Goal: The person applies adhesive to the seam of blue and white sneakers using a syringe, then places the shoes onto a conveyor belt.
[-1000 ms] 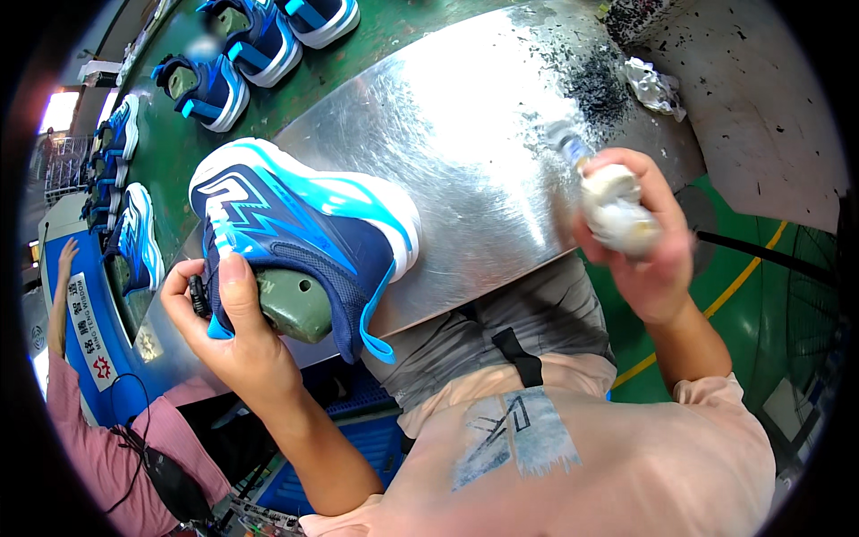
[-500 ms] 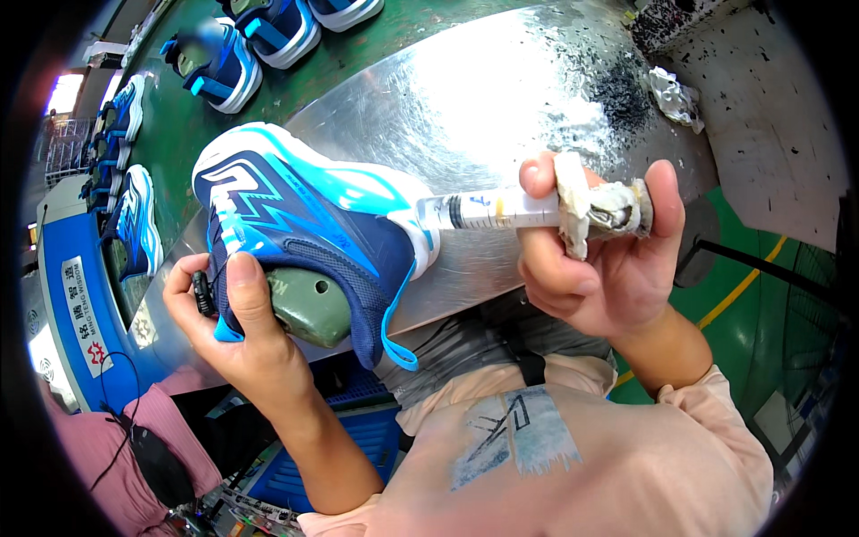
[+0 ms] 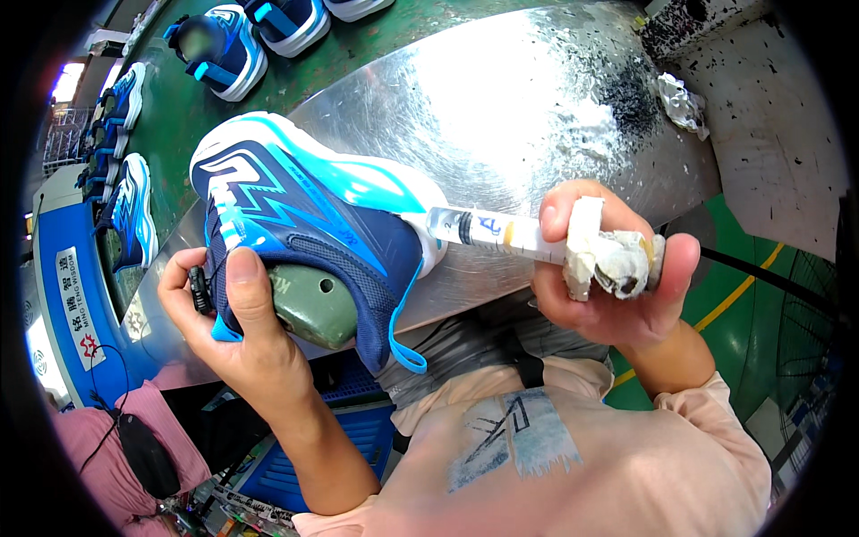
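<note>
A navy and bright-blue sports shoe (image 3: 358, 234) with a white sole lies tilted on its side, a green shoe last (image 3: 315, 306) filling its opening. My left hand (image 3: 255, 336) grips the shoe by the tongue and collar, thumb on top, beside the dark laces. In my right hand (image 3: 617, 286) is a clear syringe (image 3: 497, 230), its plunger end wrapped in whitish, crumpled material (image 3: 613, 255). Fingers curl around the flange and the thumb presses the plunger end. The syringe's front end meets the shoe's heel edge, where sole and upper join; its very tip is hard to make out.
A shiny metal plate (image 3: 403, 98) lies under the shoe, stained black at its far right. Crumpled foil (image 3: 682, 103) sits there by a splattered panel (image 3: 769, 134). Several similar shoes (image 3: 224, 54) stand on the green surface. A person's pink sleeve (image 3: 165, 430) shows at lower left.
The syringe has tilted, its plunger end dropping nearer to me as my right hand moved down and slightly right. The shoe has shifted only slightly in my left hand.
</note>
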Demonstrator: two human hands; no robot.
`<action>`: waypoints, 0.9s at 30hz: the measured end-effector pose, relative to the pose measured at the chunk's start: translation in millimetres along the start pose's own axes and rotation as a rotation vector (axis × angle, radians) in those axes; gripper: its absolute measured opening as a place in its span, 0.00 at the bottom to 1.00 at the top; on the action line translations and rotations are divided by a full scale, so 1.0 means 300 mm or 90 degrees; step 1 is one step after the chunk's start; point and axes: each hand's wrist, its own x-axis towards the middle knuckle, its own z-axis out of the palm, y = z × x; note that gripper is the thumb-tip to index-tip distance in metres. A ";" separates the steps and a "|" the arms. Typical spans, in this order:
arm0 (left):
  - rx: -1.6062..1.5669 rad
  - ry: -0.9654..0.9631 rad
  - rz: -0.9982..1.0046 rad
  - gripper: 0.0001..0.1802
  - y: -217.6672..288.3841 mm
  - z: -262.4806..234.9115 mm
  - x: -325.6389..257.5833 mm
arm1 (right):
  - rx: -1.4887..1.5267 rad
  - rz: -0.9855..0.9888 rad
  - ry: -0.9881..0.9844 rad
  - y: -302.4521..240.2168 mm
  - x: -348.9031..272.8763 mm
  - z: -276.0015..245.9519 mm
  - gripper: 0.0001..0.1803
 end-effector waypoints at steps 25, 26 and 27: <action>0.092 0.033 0.025 0.37 -0.357 0.060 0.642 | -0.676 -0.317 0.290 0.153 0.055 -0.374 0.27; 0.188 0.008 0.051 0.36 -0.410 0.064 0.695 | -0.682 -0.321 0.265 0.170 0.081 -0.356 0.27; 0.255 -0.016 0.071 0.35 -0.478 0.077 0.734 | -0.731 -0.335 0.249 0.175 0.108 -0.344 0.27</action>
